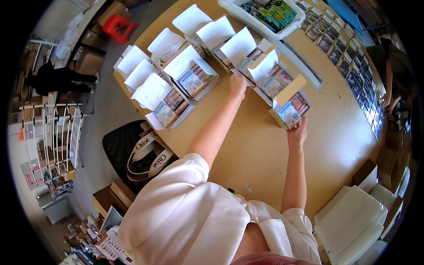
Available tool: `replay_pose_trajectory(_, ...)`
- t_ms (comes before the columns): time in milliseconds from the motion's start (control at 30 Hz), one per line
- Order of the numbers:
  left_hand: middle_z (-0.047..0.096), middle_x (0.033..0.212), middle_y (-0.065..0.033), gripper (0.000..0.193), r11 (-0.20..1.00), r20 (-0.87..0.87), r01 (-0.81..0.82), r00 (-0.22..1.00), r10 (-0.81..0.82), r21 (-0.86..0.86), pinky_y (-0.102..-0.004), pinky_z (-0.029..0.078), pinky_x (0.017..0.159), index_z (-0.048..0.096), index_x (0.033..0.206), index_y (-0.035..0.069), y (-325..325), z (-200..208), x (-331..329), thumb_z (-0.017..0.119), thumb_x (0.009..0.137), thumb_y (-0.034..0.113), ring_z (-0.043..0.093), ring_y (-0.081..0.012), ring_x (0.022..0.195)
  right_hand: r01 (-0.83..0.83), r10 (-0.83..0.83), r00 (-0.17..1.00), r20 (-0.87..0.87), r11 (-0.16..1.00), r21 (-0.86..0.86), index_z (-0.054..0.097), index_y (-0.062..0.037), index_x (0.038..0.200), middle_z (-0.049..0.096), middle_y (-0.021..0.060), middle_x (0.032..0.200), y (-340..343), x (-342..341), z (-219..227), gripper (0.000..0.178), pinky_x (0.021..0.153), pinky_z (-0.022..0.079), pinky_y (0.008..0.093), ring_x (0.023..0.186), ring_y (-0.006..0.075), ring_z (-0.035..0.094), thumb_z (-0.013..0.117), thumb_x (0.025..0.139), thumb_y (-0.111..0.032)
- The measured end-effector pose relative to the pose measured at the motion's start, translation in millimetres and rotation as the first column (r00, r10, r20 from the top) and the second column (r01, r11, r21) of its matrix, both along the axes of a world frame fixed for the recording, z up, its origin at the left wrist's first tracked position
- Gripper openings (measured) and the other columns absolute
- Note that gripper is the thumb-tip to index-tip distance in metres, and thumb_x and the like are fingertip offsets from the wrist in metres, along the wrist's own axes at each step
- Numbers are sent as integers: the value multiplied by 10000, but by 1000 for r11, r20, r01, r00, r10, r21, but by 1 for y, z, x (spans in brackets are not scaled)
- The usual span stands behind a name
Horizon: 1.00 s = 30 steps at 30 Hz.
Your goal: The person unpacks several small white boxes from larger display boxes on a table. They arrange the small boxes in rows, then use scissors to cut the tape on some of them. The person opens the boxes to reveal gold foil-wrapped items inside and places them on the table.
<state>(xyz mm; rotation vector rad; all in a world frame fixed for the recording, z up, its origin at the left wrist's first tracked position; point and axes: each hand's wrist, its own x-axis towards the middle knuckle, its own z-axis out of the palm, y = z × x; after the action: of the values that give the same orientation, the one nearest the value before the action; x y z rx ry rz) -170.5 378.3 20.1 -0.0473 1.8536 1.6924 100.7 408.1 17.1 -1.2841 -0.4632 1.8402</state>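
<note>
The right hand [298,131] is partly closed, its fingers and thumb gripping the near end of an open card box [278,119] on the right side of the box group on the wooden table [243,152]. The left hand [238,85] is curled beside a white box flap [245,78] farther up the table; whether it grips the flap cannot be determined, and further open boxes [152,94] stand to its left

Boxes [180,64] stand on the table [229,159], left of what seem cards [343,70].
</note>
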Motion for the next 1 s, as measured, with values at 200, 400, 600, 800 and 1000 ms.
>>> replay_pose_trajectory(200, 526, 1223, -293, 552, 992, 123, 96, 989, -86, -78, -420, 408, 934, 442, 1204, -128, -20, -13, -12, 523, 923, 340, 515, -364, 1155, -15, 13, 998, 57, 999, 34, 377, -77, 1390, 459, 100, 1378, -8, -11, 11, 532, 1013, 403, 434, 1209, 261, 489, 426, 996, -432)
replay_pose_trajectory(400, 428, 1394, -188, 612, 753, 120, 256, 907, -404, 606, -392, 448, 1020, 334, 1406, -12, -148, 157, -10, 584, 935, 288, 531, -310, 1196, 149, -335, 832, 443, 903, 403, 390, -20, 1296, 456, 144, 1285, -62, 11, -14, 472, 1071, 350, 405, 1218, 264, 458, 519, 967, -333)
replay_pose_trajectory(600, 557, 1059, -86, 221, 804, -687, -241, 422, 591, 544, -314, 511, 792, 524, 1145, 6, -284, 172, -220, 535, 924, 8, 559, -140, 891, -175, -105, 756, 646, 918, 355, 480, -15, 1186, 538, 94, 1088, -162, -20, -14, 283, 937, 427, 329, 1022, 184, 533, 505, 985, -212)
replay_pose_trajectory(800, 382, 1313, -252, 762, 775, -746, -421, 659, -96, -472, -463, 387, 1017, 389, 1363, 88, -365, 30, -386, 768, 704, 135, 414, -368, 1212, -376, 57, 754, 654, 855, 358, 483, -34, 1164, 564, 68, 991, -204, -53, -18, 221, 873, 441, 290, 943, 150, 534, 520, 956, -101)
replay_pose_trajectory(1000, 154, 1534, -158, 931, 619, -597, -180, 562, -572, -764, -480, 321, 1097, 378, 1431, 241, -344, 25, -402, 827, 620, 155, 227, -407, 1367, -480, 95, 679, 728, 808, 343, 493, -53, 1149, 557, 53, 951, -208, -59, -8, 196, 816, 441, 262, 890, 139, 545, 506, 954, -72)
